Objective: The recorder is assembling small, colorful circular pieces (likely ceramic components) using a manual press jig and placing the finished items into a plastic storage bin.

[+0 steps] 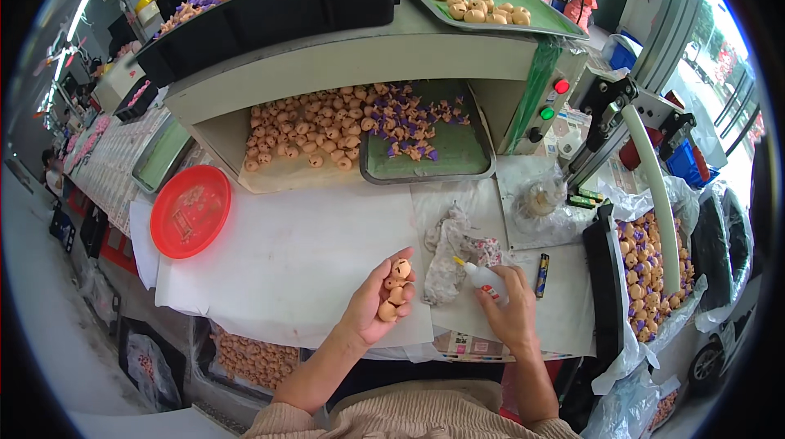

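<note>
Several small tan doll heads (396, 292) rest in a row in my left hand (364, 312), its fingers curled round them above the white paper. To the right, my right hand (515, 318) grips a white squeeze bottle (489, 282) with a yellow nozzle, tilted so the tip points up and left toward the heads. The nozzle and the heads are apart. Beside the bottle lies a crumpled, stained cloth (448, 255). A dark lighter-shaped stick (542, 275) is just right of my right hand.
Beyond the paper, a shelf opening holds a pile of doll heads (302, 128) and a tray (376, 175) of purple-and-tan doll bodies. A red plate (190, 212) sits left. At right stand a lever press (601, 124) and a lined bin of purple-and-tan figures (650, 275).
</note>
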Available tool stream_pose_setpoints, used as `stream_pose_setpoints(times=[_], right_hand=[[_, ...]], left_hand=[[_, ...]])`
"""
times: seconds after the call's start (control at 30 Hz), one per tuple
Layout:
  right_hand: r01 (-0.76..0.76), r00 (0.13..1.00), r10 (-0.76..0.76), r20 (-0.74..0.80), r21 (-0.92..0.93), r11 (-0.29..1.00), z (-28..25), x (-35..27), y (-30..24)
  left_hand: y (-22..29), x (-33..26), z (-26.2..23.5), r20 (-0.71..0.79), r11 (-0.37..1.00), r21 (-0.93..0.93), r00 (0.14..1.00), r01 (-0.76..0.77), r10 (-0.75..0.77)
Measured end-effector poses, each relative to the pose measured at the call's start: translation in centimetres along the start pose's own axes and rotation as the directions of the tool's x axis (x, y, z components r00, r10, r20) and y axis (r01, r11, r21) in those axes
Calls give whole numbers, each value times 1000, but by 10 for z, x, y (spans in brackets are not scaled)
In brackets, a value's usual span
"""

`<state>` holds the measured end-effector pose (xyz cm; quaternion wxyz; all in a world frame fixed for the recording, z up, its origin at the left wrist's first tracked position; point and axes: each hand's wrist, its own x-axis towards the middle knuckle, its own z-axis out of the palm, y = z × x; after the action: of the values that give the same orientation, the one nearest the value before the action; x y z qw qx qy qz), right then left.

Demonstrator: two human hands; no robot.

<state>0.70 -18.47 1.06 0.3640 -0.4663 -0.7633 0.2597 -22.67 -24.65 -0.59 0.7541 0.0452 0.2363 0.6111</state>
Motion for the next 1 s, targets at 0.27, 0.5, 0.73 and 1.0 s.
stream_pose_setpoints(times=[0.27,0.5,0.73,1.0], right_hand=[[-70,995,86,-48,263,962,-8,-6,-3],[-126,983,180,-42,559,819,-9,-15,-11],[106,992,-69,-110,383,917,-4,-19,-12],[88,993,-68,-99,214,973,-1,-19,-14]], left_hand=[[-17,-1,0,-16,989,145,1000,22,-20],[-27,-5,4,-118,909,416,991,-16,71],[-35,-4,4,-92,791,605,979,-90,182],[-39,-1,-2,-18,671,724,968,-159,249]])
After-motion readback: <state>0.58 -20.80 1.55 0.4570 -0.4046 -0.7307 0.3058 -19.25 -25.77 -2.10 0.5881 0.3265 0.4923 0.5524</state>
